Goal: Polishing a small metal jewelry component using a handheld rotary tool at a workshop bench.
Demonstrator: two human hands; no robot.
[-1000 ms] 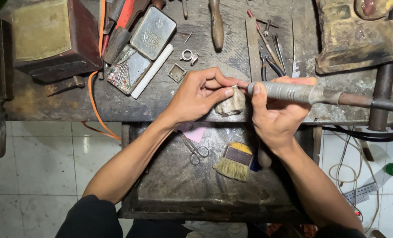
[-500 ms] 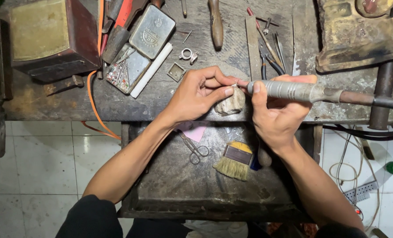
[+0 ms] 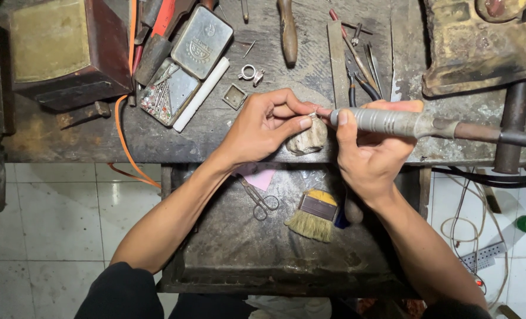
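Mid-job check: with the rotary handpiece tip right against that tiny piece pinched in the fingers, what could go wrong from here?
1. The handpiece tip meets the small piece right at the left hand fingertips, so a slip could likely nick them.
2. The piece is tiny and only pinched over the worn bench peg; it might spring loose into the open drawer.
3. The right hand grips near the tip while the shaft trails sideways and may tug.
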